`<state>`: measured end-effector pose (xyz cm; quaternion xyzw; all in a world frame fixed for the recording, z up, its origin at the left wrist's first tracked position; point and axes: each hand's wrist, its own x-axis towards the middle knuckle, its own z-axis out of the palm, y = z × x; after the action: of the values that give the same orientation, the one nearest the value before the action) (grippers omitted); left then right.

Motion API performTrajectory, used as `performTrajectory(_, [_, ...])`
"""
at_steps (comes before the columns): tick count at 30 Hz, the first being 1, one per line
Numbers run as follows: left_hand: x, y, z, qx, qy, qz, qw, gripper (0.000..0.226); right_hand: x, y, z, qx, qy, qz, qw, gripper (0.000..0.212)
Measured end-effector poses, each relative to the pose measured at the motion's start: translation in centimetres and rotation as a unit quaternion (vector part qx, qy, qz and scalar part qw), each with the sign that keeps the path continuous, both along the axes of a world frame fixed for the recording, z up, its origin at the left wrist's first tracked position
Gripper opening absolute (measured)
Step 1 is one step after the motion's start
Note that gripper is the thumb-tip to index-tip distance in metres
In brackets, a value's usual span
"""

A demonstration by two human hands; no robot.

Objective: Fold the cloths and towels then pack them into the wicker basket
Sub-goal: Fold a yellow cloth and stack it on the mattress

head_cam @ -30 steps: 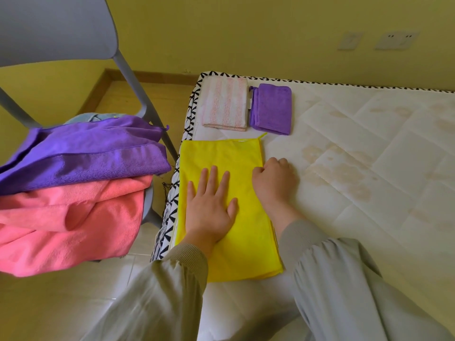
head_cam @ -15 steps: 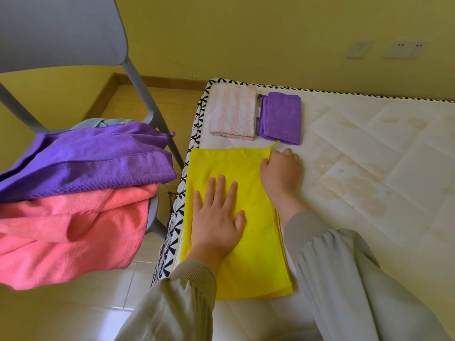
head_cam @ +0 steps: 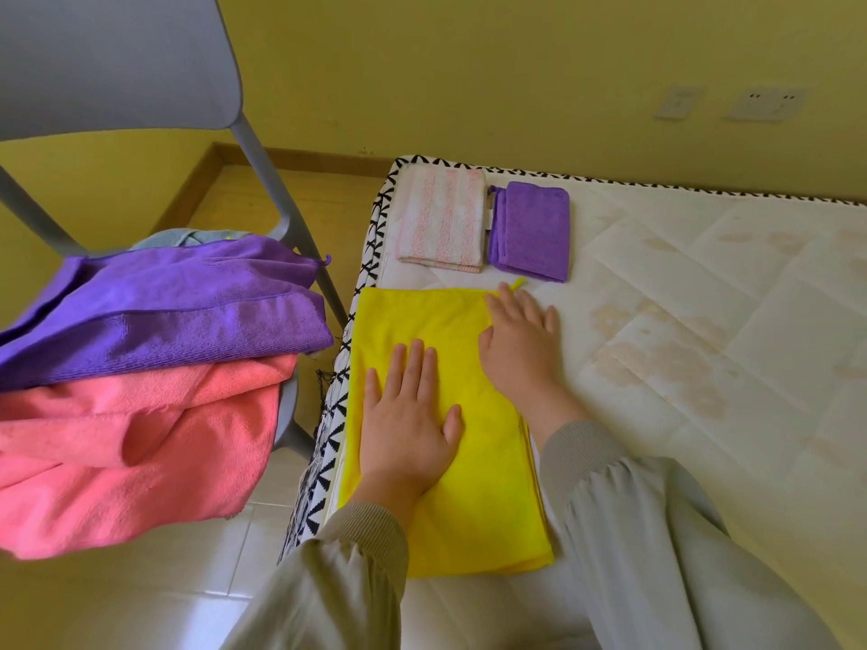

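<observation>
While our left hand (head_cam: 406,433), fingers spread, pins the yellow cloth (head_cam: 422,321) flat, our right hand (head_cam: 516,349), fingers straight, presses its edge, presumably setting the fold.

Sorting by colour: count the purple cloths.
2: a folded purple cloth on the mattress beside the striped towel; a purple towel atop the chair pile. Others may hide beneath.

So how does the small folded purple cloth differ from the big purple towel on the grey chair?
The small folded purple cloth is a neat flat rectangle; the big purple towel is far larger and loosely heaped. The cloth lies on the white mattress; the towel tops a pink towel on the grey chair. Both are purple.
</observation>
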<state>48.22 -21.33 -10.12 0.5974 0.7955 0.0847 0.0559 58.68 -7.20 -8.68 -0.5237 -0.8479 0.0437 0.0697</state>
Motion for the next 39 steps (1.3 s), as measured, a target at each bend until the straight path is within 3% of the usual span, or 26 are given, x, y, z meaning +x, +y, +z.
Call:
performTrajectory(2, [0.1,0.0,0.0,-0.004,-0.002,-0.003,1.000,0.076,0.5,-0.4,0.6,0.013,0.050,-0.063,0.997,0.051])
performTrajectory(4, [0.2,0.0,0.1,0.000,-0.008,-0.001,1.000,0.076,0.3,-1.5,1.2,0.052,0.116,-0.035,0.991,0.049])
performTrajectory(6, [0.3,0.0,0.0,0.001,-0.005,0.001,1.000,0.075,0.3,-3.0,0.6,0.025,0.048,0.089,0.995,0.051])
performTrajectory(8, [0.1,-0.1,-0.1,0.004,0.000,0.000,1.000,0.075,1.1,-3.2,0.2,-0.032,-0.032,0.134,0.990,0.051])
performTrajectory(13, [0.0,-0.1,0.3,-0.017,-0.008,-0.007,1.000,0.075,3.9,-1.0,0.0,-0.063,-0.017,-0.069,0.995,0.055])
performTrajectory(17, [-0.5,-0.2,1.1,-0.027,-0.054,-0.031,0.998,0.071,2.3,0.2,1.5,-0.057,0.107,-0.105,0.987,0.052])
performTrajectory(19, [-1.5,0.3,1.9,0.011,-0.139,-0.016,0.990,0.064,1.6,1.2,2.4,-0.105,0.160,-0.131,0.973,0.048])
performTrajectory(22, [-4.4,2.0,3.5,0.103,-0.246,0.118,0.957,0.055,1.5,2.0,3.4,-0.180,0.196,-0.162,0.950,0.048])
performTrajectory(27, [-9.3,5.0,5.3,0.031,-0.283,0.260,0.922,0.043,1.6,2.8,3.6,-0.236,0.211,-0.172,0.933,0.051])
performTrajectory(31, [-10.7,5.9,6.0,-0.004,-0.289,0.230,0.929,0.017,1.1,3.0,3.6,-0.286,0.269,-0.199,0.898,0.049])
performTrajectory(36, [-11.4,7.1,5.7,-0.069,-0.318,0.273,0.905,0.013,0.9,3.2,3.3,-0.359,0.362,-0.264,0.819,0.041])
performTrajectory(39, [-11.8,7.5,5.3,-0.080,-0.275,0.253,0.924,0.015,0.4,3.0,3.1,-0.389,0.387,-0.263,0.793,0.042])
